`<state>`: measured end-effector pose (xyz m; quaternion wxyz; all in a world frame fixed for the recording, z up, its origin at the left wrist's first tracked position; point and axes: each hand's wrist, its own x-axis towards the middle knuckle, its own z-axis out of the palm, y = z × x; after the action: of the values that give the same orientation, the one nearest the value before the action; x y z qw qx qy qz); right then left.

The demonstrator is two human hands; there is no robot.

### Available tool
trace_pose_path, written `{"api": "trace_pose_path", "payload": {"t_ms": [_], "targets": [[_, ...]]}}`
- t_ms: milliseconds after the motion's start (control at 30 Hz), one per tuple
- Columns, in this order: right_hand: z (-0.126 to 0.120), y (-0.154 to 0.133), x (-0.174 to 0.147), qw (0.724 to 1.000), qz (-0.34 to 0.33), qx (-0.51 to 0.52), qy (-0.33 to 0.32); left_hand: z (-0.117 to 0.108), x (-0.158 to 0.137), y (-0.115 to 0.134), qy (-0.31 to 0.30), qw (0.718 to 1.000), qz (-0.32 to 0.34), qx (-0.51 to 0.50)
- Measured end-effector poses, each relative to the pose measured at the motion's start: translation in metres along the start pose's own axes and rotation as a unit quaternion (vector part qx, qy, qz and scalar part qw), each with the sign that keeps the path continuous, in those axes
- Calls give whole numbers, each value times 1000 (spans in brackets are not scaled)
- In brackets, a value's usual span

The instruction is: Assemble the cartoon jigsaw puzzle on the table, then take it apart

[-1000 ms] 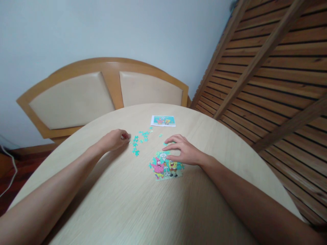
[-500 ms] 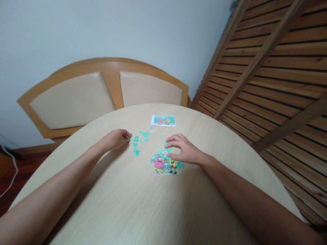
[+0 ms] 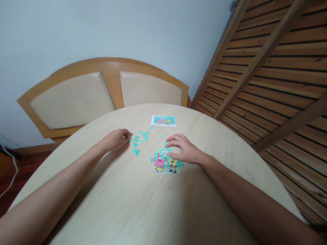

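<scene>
A partly assembled jigsaw puzzle [image 3: 159, 163] lies on the table, showing a pink starfish, a pale green figure and a yellow sponge character. My right hand [image 3: 185, 149] rests over its upper right part, thumb and fingers spread apart, hiding some of it. A small teal piece [image 3: 166, 144] shows by its fingertips. Left of the puzzle are several loose teal jigsaw pieces [image 3: 136, 146]. At their left edge my left hand [image 3: 119, 139] is closed in a pinch on a pale green jigsaw piece [image 3: 131, 138], mostly covered by the fingertips.
A printed reference picture [image 3: 165, 120] lies beyond the puzzle on the round wooden table [image 3: 122, 197]. One loose piece [image 3: 160, 135] sits apart between them. A padded bench back [image 3: 109, 78] stands behind the table, and a slatted wooden screen [image 3: 268, 68] at right.
My left fingertips have shifted very slightly right with the pale piece. The assembled puzzle has slid a touch away from me. My right hand is almost still.
</scene>
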<state>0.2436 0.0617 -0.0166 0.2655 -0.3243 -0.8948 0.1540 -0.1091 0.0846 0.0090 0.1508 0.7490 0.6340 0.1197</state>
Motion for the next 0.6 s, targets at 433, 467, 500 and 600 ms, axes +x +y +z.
{"api": "trace_pose_path", "payload": {"t_ms": [433, 467, 500, 600], "targets": [[1, 1, 0, 1000, 0, -2, -2, -2, 0, -3, -35, 999, 37, -11], [1, 1, 0, 1000, 1, -2, -1, -2, -1, -3, -33, 999, 39, -15], [1, 1, 0, 1000, 2, -2, -1, -2, -1, -3, -30, 999, 40, -20], [1, 2, 0, 1000, 1, -1, 0, -2, -2, -3, -26, 998, 42, -26]]}}
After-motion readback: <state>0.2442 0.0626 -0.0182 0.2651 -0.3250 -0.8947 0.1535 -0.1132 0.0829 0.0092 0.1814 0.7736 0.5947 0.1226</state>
